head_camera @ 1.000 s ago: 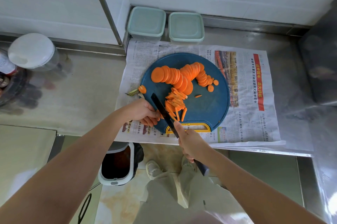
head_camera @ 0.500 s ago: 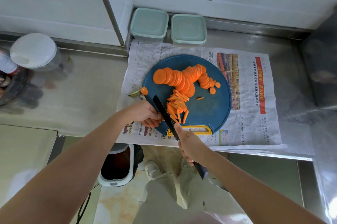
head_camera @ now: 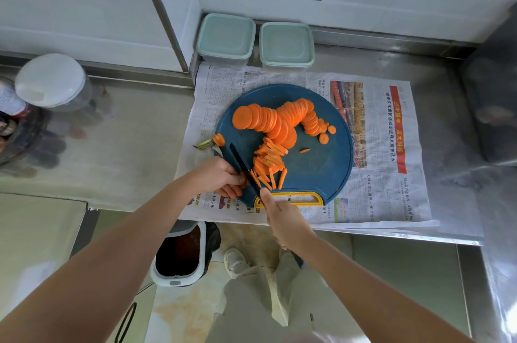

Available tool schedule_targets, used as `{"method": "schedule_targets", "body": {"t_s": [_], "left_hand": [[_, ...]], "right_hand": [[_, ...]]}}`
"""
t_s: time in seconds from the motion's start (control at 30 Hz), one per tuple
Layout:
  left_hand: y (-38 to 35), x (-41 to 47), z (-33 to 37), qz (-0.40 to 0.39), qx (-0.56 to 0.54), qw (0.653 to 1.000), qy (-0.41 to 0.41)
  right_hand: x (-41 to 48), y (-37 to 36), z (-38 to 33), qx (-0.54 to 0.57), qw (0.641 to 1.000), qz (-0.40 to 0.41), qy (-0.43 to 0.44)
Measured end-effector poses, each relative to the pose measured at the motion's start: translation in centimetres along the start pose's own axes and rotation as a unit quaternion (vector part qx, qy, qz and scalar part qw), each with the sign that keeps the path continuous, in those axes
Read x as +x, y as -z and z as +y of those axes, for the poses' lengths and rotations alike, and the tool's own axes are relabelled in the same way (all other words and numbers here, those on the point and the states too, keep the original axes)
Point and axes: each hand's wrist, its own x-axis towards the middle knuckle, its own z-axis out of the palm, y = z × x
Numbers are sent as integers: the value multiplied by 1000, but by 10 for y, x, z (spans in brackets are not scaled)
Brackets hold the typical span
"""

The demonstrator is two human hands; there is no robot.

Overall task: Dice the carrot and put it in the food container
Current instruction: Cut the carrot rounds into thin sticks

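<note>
A round blue cutting board (head_camera: 321, 169) with a yellow handle lies on newspaper. Rows of orange carrot slices (head_camera: 268, 120) fan across its far half. A heap of carrot strips (head_camera: 268, 163) sits nearer me. My right hand (head_camera: 285, 219) grips the handle of a black knife (head_camera: 243, 166), whose blade lies across the board's left side against the strips. My left hand (head_camera: 221, 177) rests at the board's left edge, fingers curled beside the blade; what they hold is hidden. Two lidded pale green food containers (head_camera: 226, 38) (head_camera: 286, 45) stand by the back wall.
The carrot's cut top with green stub (head_camera: 215, 141) lies at the board's left rim. The newspaper (head_camera: 391, 175) covers a steel counter. A white-lidded jar (head_camera: 53, 82) stands at the left. An open bin (head_camera: 181, 256) sits on the floor below the counter edge.
The view has shifted slightly. Both hands and the knife stay at the board's near left edge, with the blade against the strips.
</note>
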Motion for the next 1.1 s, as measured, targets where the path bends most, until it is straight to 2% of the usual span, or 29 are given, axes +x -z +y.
{"method": "schedule_targets", "body": {"t_s": [0.07, 0.13, 0.2, 0.3, 0.37, 0.47, 0.6, 0.73, 1.0, 1.1], "left_hand": [[-1, -2, 1, 5, -6, 1000, 4], [-2, -6, 4, 13, -2, 1000, 29], [-6, -11, 10, 62, 40, 997, 28], [-21, -13, 21, 210, 144, 963, -89], [-37, -14, 33, 266, 190, 936, -134], [-66, -10, 44, 272, 242, 924, -114], [-92, -2, 50, 266, 329, 905, -40], [-98, -2, 58, 263, 383, 885, -24], [-106, -3, 48, 294, 301, 904, -70], [-99, -7, 39, 320, 208, 921, -78]], "right_hand": [[0, 10, 2, 3, 999, -18, 43], [-1, 23, 5, 31, 998, 4, 48], [-1, 39, 9, 43, 997, 23, 57], [2, 60, 13, 42, 995, 59, 73], [5, 69, 17, 39, 995, 59, 71], [6, 75, 23, 54, 995, 67, 59], [5, 79, 31, 76, 993, 64, 57], [3, 84, 39, 76, 994, 56, 57], [2, 93, 50, 43, 996, 39, 62], [0, 94, 52, -8, 995, 51, 86]]}}
